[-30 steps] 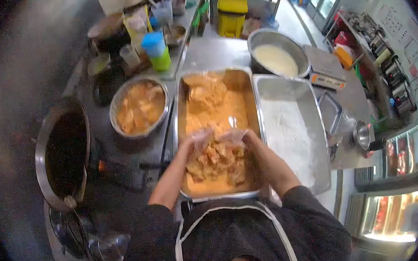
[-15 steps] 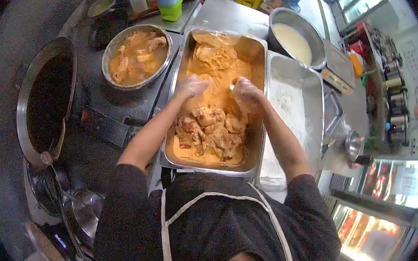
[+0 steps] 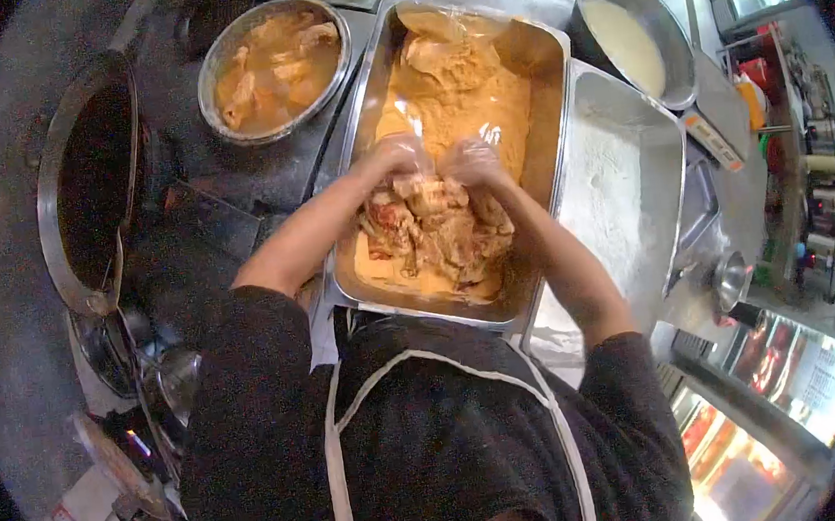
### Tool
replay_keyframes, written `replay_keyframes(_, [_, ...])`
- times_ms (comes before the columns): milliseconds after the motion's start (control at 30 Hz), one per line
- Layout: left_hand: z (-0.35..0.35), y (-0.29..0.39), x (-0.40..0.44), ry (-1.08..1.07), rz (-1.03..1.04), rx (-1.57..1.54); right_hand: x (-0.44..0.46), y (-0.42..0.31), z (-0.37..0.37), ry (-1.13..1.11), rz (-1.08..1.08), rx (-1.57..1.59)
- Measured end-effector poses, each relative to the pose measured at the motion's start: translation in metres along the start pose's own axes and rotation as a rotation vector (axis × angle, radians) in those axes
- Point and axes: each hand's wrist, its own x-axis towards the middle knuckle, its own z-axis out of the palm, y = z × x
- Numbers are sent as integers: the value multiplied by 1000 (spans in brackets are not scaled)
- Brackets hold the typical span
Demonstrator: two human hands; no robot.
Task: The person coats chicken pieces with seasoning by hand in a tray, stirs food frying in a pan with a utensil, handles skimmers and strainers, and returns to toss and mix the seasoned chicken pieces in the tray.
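Observation:
A deep steel tray (image 3: 559, 141) holds orange-tinted breading flour (image 3: 483, 103) with coated chicken pieces (image 3: 450, 237) heaped at its near end. My left hand (image 3: 401, 155) and my right hand (image 3: 473, 163), both in clear plastic gloves, are close together at the far edge of that heap. They touch the top chicken pieces from either side. Their fingers point down and inward, blurred and partly hidden against the chicken and flour, so their grip is unclear. At the tray's far end sits a mound of flour (image 3: 449, 62).
A round pan (image 3: 346, 61) of chicken in liquid stands left of the tray. Further left is a wok (image 3: 46, 211) of dark oil. On the right are a second tray (image 3: 673, 176) with white flour and a bowl (image 3: 685, 64) of pale batter beside a scale (image 3: 716, 141).
My hands have come together and nearer to me, from the flour to the far edge of the chicken heap. The camera view has shifted slightly.

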Motion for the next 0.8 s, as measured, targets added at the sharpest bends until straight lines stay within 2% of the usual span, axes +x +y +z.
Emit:
replay_keyframes(33, [4, -17, 4, -73, 58, -48, 0, 17, 5, 1, -27, 56])
replay_keyframes(67, [-10, 10, -5, -76, 69, -52, 1, 34, 11, 1, -53, 111])
replay_keyframes(133, [-66, 89, -40, -190, -288, -31, 22, 84, 18, -105, 169, 299])
replay_keyframes(167, [-62, 86, -35, -274, -328, -125, 16, 83, -9, -310, 231, 314])
replay_keyframes(200, [-73, 92, -38, -259, -326, -114, 10, 81, -37, -518, 287, 308])
replay_keyframes(233, [-83, 103, -51, -375, -399, -295, -26, 47, -31, -402, 338, 1057])
replay_keyframes(267, [-75, 104, -60, -445, -415, -323, -47, 27, -28, -235, 359, 1795])
replay_keyframes(333, [-61, 106, -77, -586, -449, -373, -33, 48, 11, -321, 451, 1020])
replay_keyframes(367, [-24, 101, -99, -178, -72, -225, -44, 39, 1, -397, 18, 823])
replay_keyframes(400, [15, 70, -75, -217, 10, -253, -51, 28, -8, -452, -406, 600])
replay_keyframes(433, [52, 39, -51, -257, 90, -284, -54, 15, -13, -434, -411, 602])
replay_keyframes(467, [88, 10, -28, -300, 169, -318, -63, 2, -14, -483, -292, 724])
replay_keyframes(600, [60, 58, -88, -149, -272, -1021, -78, -20, -27, -657, 200, 1163])
replay_keyframes(633, [46, 69, -99, -101, -388, -1201, -59, 0, 20, -626, 122, 1036])
replay_keyframes(667, [25, 80, -104, -92, -385, -1193, -58, -5, 4, -617, 115, 1032])
replay_keyframes(700, [6, 95, -108, -48, -439, -1412, -66, -24, -30, -592, 227, 1017])
replay_keyframes(767, [6, 82, -102, 39, -215, -1519, -83, -55, -86, -542, 456, 979])
replay_keyframes(800, [-2, 82, -102, 75, -99, -1574, -88, -54, -85, -550, 465, 991])
